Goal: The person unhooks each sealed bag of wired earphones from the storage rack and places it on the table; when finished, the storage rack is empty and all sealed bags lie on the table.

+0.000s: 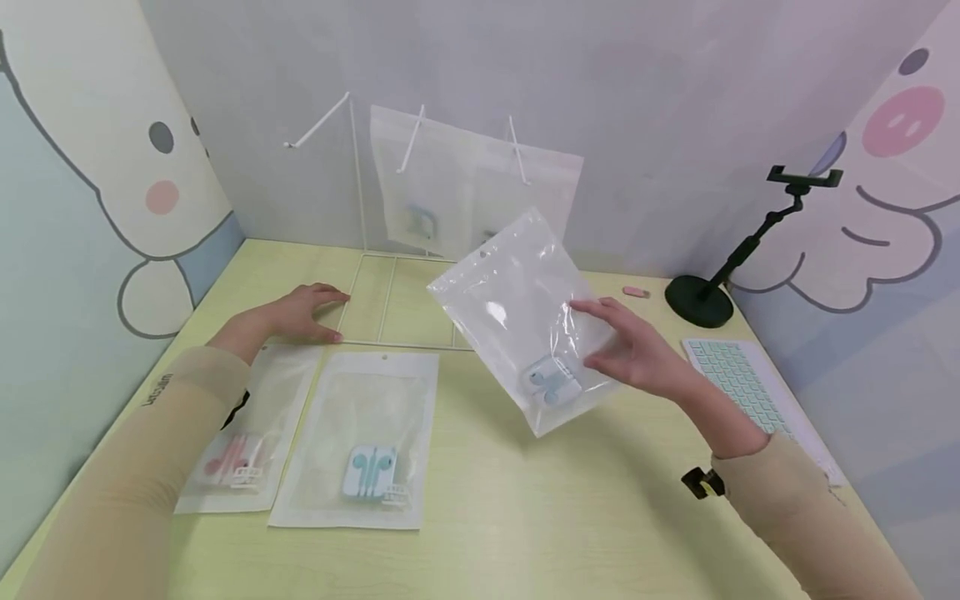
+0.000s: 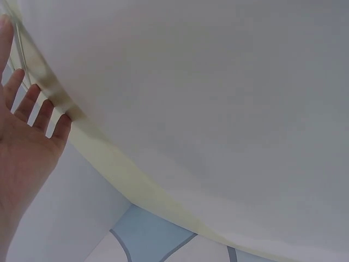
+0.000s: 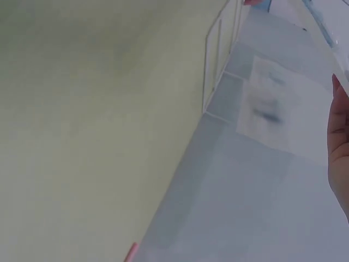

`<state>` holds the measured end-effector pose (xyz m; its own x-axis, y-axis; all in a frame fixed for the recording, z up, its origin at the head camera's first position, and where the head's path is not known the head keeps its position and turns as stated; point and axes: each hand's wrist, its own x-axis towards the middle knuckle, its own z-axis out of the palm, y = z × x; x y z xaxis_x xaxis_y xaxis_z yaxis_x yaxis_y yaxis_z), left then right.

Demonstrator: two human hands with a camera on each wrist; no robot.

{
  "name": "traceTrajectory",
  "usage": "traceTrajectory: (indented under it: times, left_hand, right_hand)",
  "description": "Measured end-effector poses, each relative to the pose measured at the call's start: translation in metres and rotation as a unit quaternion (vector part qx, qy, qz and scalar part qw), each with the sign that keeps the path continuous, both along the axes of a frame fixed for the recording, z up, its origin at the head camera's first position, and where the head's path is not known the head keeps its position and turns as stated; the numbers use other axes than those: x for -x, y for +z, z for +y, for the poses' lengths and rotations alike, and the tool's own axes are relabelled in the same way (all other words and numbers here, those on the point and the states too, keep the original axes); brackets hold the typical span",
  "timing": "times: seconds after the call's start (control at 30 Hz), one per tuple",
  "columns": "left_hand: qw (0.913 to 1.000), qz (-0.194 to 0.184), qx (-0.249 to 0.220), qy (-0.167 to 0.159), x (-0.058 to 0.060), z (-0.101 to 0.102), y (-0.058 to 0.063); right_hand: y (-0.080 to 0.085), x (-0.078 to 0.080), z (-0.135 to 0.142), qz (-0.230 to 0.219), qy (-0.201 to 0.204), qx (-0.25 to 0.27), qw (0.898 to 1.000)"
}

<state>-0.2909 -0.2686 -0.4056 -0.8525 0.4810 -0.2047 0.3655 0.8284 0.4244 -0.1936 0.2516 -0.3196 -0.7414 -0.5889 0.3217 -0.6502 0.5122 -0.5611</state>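
My right hand [image 1: 637,350] holds a clear zip bag [image 1: 502,308] by its right side, thumb and fingers at the edge. The bag is tilted in the air, with light-blue earphones in a white case [image 1: 551,381] at its bottom. My left hand [image 1: 294,315] is at the left side of a white wire rack's base [image 1: 408,346], its fingertips right at the bars; in the left wrist view its fingers [image 2: 62,128] are extended. Two bags [image 1: 427,179] hang from the rack's hooks, behind the held one.
On the table's left lie a bag with pink earphones [image 1: 232,458], partly under my left sleeve, and a bag with turquoise earphones [image 1: 371,471]. At the right are a pink USB stick [image 1: 634,292], a black phone stand [image 1: 701,300] and a keyboard [image 1: 735,379]. An empty rack hook [image 1: 318,122] juts out upper left.
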Motion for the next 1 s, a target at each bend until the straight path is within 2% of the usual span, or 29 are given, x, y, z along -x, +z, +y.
traceTrajectory:
  times: [0.13,0.27,0.37,0.5,0.63,0.83,1.0]
  left_hand:
    - [1.0000,0.001,0.002,0.000,0.002,-0.001,-0.001]
    - [1.0000,0.001,0.004,0.001,0.002,-0.001,-0.001]
    - [1.0000,-0.001,0.003,0.002,0.002,-0.001,-0.002]
    - [1.0000,-0.003,0.001,0.003,0.002,-0.001,-0.002]
    - [1.0000,-0.002,0.004,0.002,0.002,-0.001,-0.003]
    - [0.9999,-0.001,0.010,0.000,0.003,-0.001,-0.003]
    - [0.9999,-0.003,0.012,0.000,0.004,-0.001,-0.001]
  right_hand:
    - [-0.014,-0.015,-0.002,-0.078,-0.031,0.021,0.996]
    - [-0.027,-0.028,-0.004,-0.157,-0.061,0.034,0.985]
    - [-0.036,-0.037,-0.005,-0.196,-0.079,0.047,0.976]
    - [-0.046,-0.050,-0.009,-0.233,-0.078,0.074,0.966]
    - [-0.056,-0.062,-0.011,-0.271,-0.081,0.079,0.956]
    - [-0.068,-0.078,-0.012,-0.291,-0.106,0.039,0.950]
    - [-0.078,-0.082,-0.013,-0.291,-0.083,-0.004,0.953]
